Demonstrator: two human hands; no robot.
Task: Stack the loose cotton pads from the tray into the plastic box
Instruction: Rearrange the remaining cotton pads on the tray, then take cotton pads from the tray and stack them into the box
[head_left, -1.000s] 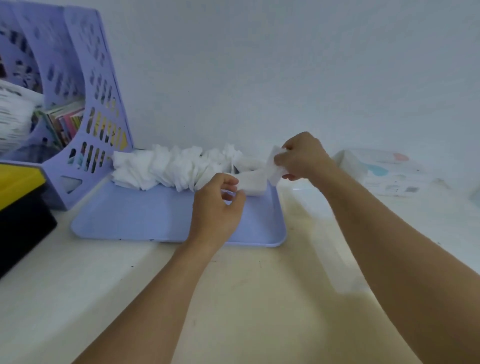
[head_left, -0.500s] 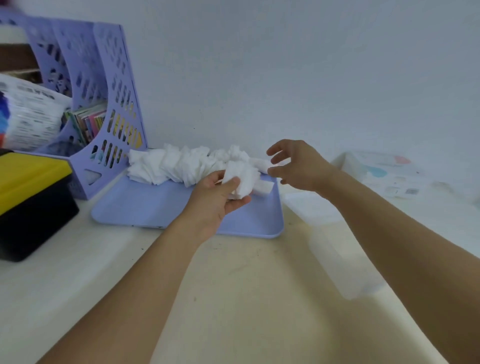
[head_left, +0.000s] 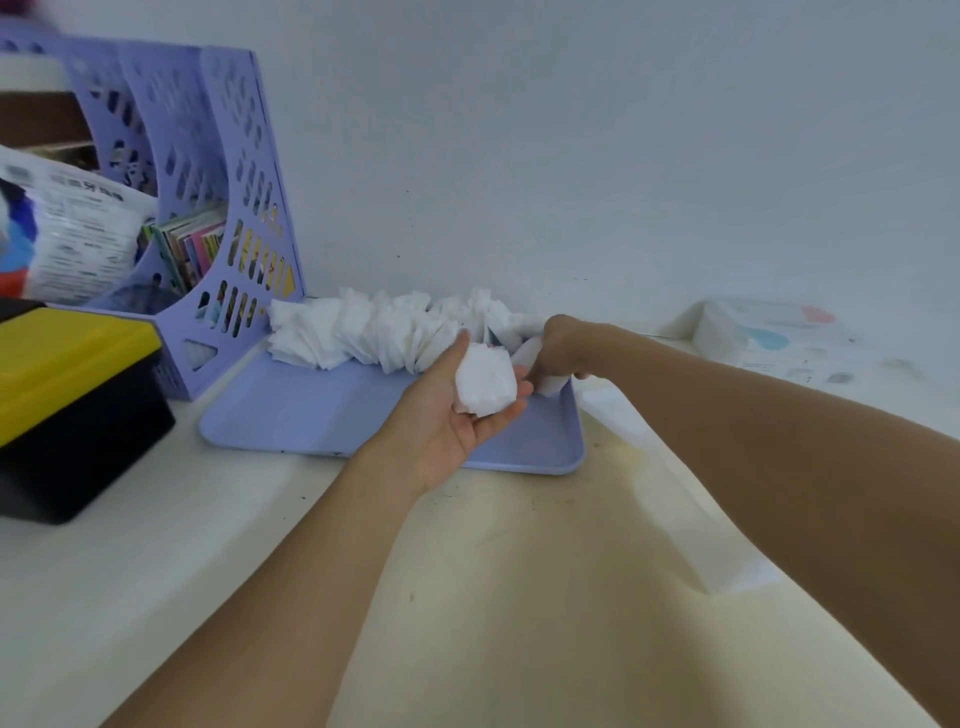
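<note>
A: Where's the left hand (head_left: 457, 421)?
B: Over the tray's (head_left: 311, 415) near part, palm up, thumb and fingers curled round a stack (head_left: 485, 382) of pads.
A: The right hand (head_left: 558, 348)?
B: Over the tray's far right corner, pinching a pad (head_left: 550, 382).
A: Loose pads (head_left: 374, 332)?
B: Heaped along the tray's far edge.

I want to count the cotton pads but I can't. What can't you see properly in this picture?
- Head view: the stack of pads in the left hand shows no separate layers, so no count.
- The right hand faces away; its fingers and what they grip are hidden.
- The row of pads on the tray overlaps itself.
- The clear plastic box is faint, partly behind the right forearm.
</note>
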